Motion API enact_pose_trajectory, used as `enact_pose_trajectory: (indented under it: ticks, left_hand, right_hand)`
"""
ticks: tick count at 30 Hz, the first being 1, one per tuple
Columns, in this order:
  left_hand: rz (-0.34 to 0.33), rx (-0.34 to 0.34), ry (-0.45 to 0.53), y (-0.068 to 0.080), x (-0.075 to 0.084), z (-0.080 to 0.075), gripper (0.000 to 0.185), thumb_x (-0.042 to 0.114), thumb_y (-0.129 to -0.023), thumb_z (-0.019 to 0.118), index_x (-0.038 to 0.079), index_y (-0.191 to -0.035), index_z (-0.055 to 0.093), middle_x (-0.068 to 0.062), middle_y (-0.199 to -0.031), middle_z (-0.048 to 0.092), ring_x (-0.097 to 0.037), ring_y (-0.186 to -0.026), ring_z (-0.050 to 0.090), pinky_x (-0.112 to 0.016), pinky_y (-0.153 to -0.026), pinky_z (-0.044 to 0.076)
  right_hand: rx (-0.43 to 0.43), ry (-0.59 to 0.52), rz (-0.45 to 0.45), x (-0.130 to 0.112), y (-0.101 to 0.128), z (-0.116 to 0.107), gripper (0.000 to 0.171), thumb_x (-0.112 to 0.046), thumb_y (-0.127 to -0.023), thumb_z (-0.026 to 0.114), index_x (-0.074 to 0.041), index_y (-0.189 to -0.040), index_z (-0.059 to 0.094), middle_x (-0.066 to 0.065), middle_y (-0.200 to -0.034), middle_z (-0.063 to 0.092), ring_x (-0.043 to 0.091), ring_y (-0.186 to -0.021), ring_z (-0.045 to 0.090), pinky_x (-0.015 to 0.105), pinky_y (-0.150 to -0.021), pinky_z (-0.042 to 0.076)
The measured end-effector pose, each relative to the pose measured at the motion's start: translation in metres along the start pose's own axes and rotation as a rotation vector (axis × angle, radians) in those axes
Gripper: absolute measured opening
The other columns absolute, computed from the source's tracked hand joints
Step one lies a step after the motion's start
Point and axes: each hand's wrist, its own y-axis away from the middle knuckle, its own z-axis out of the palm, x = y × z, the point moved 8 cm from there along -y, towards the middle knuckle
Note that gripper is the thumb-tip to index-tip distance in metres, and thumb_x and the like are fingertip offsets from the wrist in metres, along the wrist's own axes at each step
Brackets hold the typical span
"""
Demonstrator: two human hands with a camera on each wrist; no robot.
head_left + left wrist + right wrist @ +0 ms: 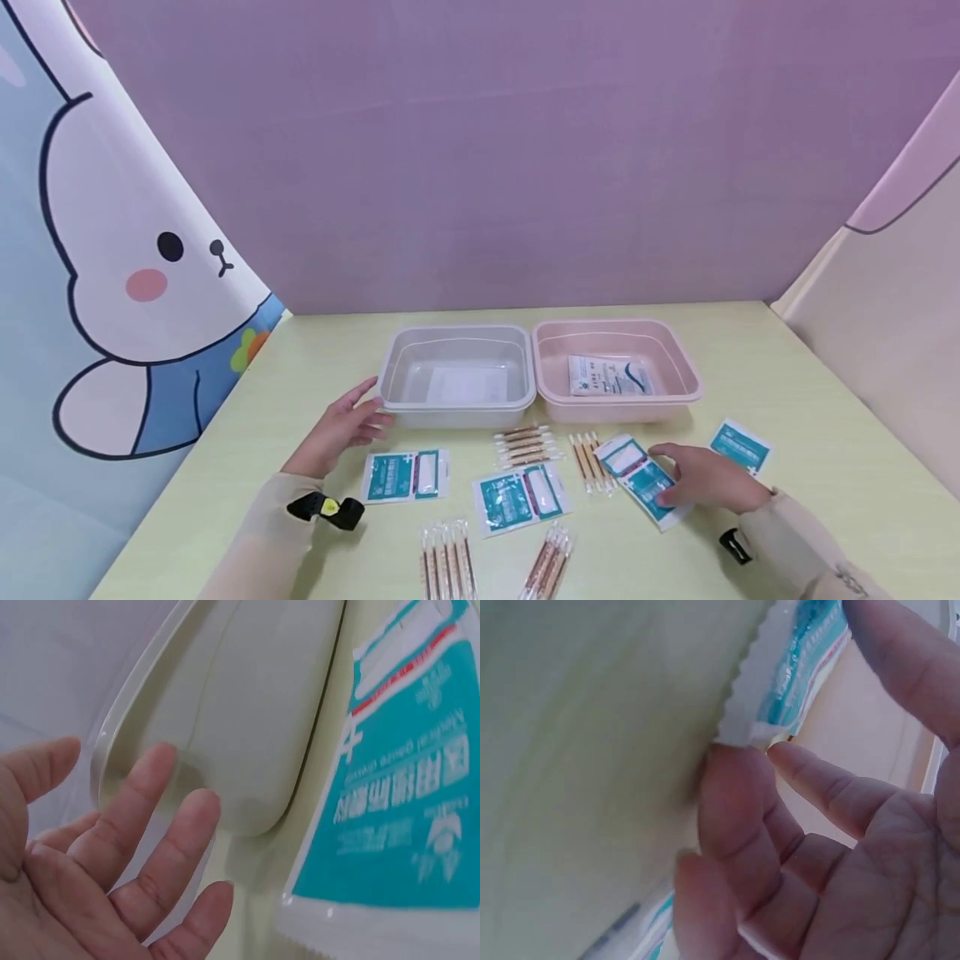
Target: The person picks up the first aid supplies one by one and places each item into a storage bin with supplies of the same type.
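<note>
My left hand (341,429), fingers spread and loosely bent, is at the near left corner of the grey-white plastic bin (457,414). Beside it lies a teal-and-white medical gauze packet (405,477); its printed label fills the right of the left wrist view (397,787). My right hand (712,477) grips another gauze packet (637,475) between thumb and fingers. In the right wrist view, fingertips (739,776) meet the packet's serrated end (750,682). This packet slants over the edge of a bundle of cotton swabs (585,462).
A pink bin (618,408) with a white packet (609,377) inside adjoins the grey-white one. More gauze packets lie at centre (521,498) and far right (740,447). Other swab bundles lie near the bins (527,447) and at the front (447,560) (547,562). A purple backdrop stands behind.
</note>
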Motion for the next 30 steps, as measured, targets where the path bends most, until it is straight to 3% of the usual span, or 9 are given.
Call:
enact_pose_trajectory:
  ticks: [4,9,16,22,30]
  left_hand:
    - [0.001,0.015,0.106,-0.0019,0.0012,0.0052,0.06,0.026,-0.101,0.049,0.01,-0.153,0.022,-0.006,-0.095,0.072,-0.016,-0.077,0.065,-0.032,-0.077,0.047]
    - [-0.015,0.053,0.223,-0.0019,0.0002,0.0096,0.061,0.022,-0.101,0.05,0.012,-0.153,0.021,0.0,-0.088,0.07,-0.013,-0.072,0.065,-0.027,-0.074,0.049]
    - [-0.016,0.074,0.261,-0.002,0.0023,0.0099,0.061,0.019,-0.101,0.05,0.011,-0.153,0.021,0.002,-0.083,0.07,-0.012,-0.067,0.065,-0.025,-0.071,0.05]
    - [-0.019,0.058,0.284,-0.0024,0.0008,0.0101,0.062,0.019,-0.101,0.05,0.012,-0.154,0.019,0.003,-0.082,0.07,-0.011,-0.065,0.064,-0.025,-0.071,0.048]
    - [-0.03,0.049,0.314,-0.0024,-0.0004,0.0095,0.062,0.019,-0.101,0.051,0.013,-0.154,0.019,0.004,-0.081,0.07,-0.01,-0.063,0.063,-0.025,-0.069,0.048]
  right_hand:
    - [-0.011,0.008,0.038,0.001,-0.0018,0.0025,0.07,-0.019,-0.072,0.081,-0.003,-0.133,0.052,0.004,-0.083,0.058,0.019,-0.073,0.052,0.036,-0.062,0.044]
    - [0.011,-0.011,0.005,-0.0003,-0.0014,0.0028,0.066,-0.011,-0.072,0.079,-0.003,-0.132,0.053,0.004,-0.081,0.057,0.019,-0.071,0.051,0.035,-0.061,0.043]
    - [0.023,-0.097,-0.085,-0.0023,0.0008,0.002,0.057,0.003,-0.076,0.072,0.001,-0.13,0.054,0.004,-0.077,0.053,0.019,-0.067,0.049,0.033,-0.058,0.042]
    - [-0.014,-0.186,-0.122,-0.0027,0.0015,0.0018,0.046,0.004,-0.08,0.067,0.002,-0.125,0.058,0.005,-0.074,0.053,0.02,-0.065,0.049,0.03,-0.056,0.04]
    - [-0.053,-0.278,-0.242,-0.0081,0.0047,-0.0049,0.034,0.002,-0.084,0.065,0.008,-0.117,0.059,0.002,-0.068,0.054,0.015,-0.057,0.05,0.026,-0.049,0.044]
